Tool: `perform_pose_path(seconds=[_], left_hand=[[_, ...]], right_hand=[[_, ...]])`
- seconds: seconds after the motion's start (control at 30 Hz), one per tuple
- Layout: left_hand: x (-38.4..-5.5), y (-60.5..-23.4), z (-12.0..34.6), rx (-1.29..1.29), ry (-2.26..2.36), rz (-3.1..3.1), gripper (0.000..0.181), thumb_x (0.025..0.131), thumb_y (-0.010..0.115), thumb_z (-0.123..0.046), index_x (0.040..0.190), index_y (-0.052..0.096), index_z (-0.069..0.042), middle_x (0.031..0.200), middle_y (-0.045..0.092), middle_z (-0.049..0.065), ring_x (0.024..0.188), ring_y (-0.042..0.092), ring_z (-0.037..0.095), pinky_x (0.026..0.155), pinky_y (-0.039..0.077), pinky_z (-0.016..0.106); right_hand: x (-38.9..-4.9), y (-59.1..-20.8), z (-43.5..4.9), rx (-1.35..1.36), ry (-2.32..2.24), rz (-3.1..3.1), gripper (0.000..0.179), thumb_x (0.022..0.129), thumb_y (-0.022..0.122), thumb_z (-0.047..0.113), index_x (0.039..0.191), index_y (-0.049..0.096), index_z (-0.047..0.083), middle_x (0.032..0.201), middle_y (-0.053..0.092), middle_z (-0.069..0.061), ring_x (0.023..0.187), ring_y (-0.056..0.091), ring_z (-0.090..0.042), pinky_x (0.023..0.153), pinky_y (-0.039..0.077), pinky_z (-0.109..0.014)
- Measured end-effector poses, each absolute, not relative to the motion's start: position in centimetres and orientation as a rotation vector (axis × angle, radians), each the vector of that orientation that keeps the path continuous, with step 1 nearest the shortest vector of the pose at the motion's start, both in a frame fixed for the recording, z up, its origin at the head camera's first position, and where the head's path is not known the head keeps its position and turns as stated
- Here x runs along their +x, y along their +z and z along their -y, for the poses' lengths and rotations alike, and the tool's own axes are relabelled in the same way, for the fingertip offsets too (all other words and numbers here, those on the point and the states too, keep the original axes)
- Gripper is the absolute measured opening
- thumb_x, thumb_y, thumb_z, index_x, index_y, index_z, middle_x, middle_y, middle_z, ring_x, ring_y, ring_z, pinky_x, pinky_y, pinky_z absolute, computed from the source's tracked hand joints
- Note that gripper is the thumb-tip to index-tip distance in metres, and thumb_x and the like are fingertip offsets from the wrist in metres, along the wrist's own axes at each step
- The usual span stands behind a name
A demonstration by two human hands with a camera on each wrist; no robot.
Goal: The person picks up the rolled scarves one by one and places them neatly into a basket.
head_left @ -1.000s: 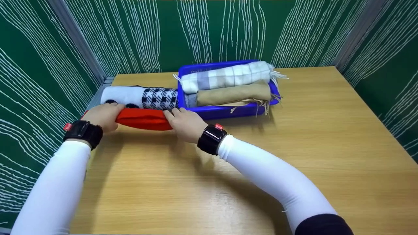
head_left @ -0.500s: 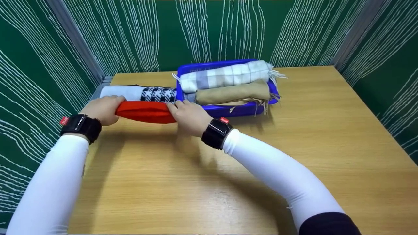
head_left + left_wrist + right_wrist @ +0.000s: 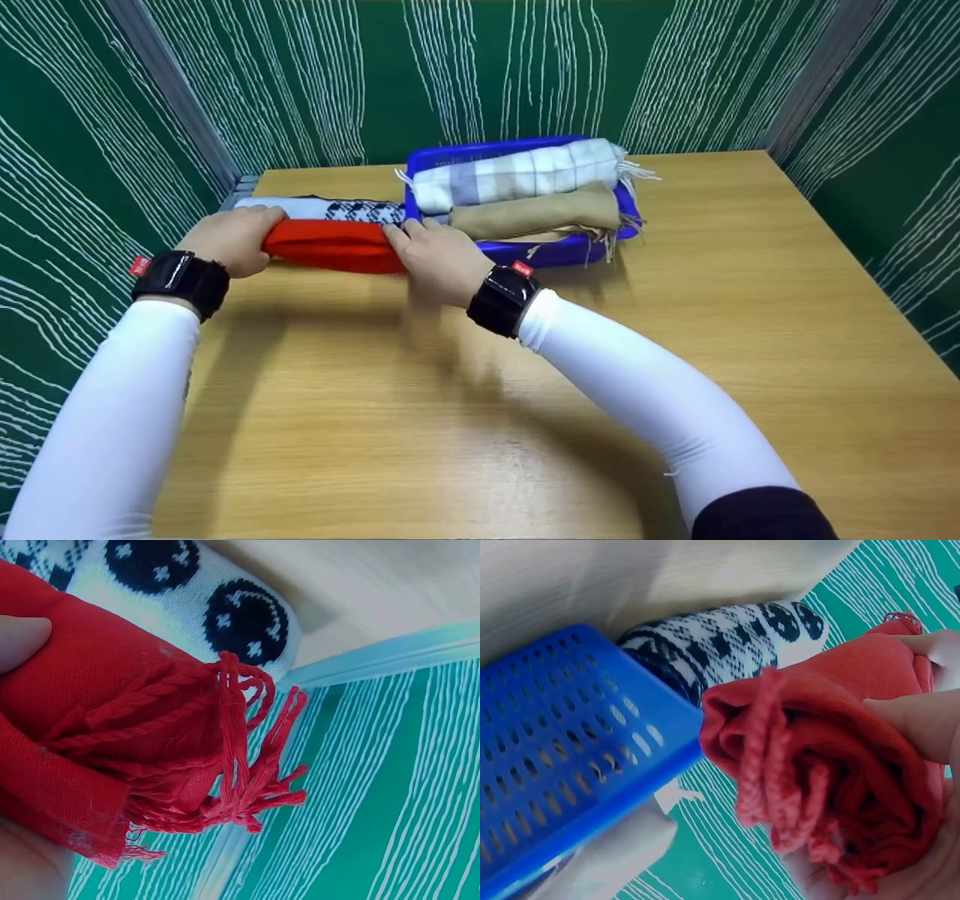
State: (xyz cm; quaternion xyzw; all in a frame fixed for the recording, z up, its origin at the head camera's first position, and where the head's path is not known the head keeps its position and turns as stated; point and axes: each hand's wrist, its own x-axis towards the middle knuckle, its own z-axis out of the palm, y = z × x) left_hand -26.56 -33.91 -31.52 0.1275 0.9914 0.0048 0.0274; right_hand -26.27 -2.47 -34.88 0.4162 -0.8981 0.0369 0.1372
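Observation:
A rolled red scarf is stretched between both hands above the table, close in front of the black-and-white knitted roll. My left hand grips its left end, and twisted red fringe hangs out past that hand. At the other end my right hand holds the roll, thumb on top and fingers below; the right wrist view shows the coiled layers of the scarf. Partly covered behind it lies the black-and-white knitted roll, with dark round patches at one end.
A blue plastic basket stands right of the knitted roll. A white-and-grey checked scarf and a tan fringed scarf, both rolled, lie in it. Green panels with white streaks surround the wooden table.
Both hands have moved the red scarf away from the person, toward the back of the table. It now hides more of the knitted roll. The basket has stayed in place.

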Motion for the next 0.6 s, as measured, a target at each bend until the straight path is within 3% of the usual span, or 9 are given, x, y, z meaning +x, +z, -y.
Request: perform_pose_path(seconds=[0.4, 0.6], left_hand=[[-27.2, -30.3, 32.7, 0.398, 0.05, -3.065, 0.044, 0.086, 0.069, 0.003, 0.129, 0.062, -0.006, 0.117, 0.071, 0.022, 0.104, 0.064, 0.042, 0.097, 0.053, 0.064], [-27.3, -29.8, 32.0, 0.414, 0.029, -3.069, 0.045, 0.087, 0.069, 0.002, 0.13, 0.06, -0.006, 0.116, 0.072, 0.022, 0.104, 0.065, 0.042, 0.097, 0.054, 0.064]], right_hand=[[-27.1, -33.5, 1.0, 1.186, 0.08, 2.573, 0.054, 0.102, 0.063, 0.005, 0.155, 0.053, -0.001, 0.13, 0.071, -0.022, 0.114, 0.07, -0.039, 0.096, 0.064, -0.051], [-27.5, -33.3, 0.2, 1.163, 0.096, 2.537, 0.055, 0.101, 0.069, 0.012, 0.152, 0.056, -0.001, 0.124, 0.071, -0.022, 0.11, 0.07, -0.04, 0.094, 0.063, -0.053]])
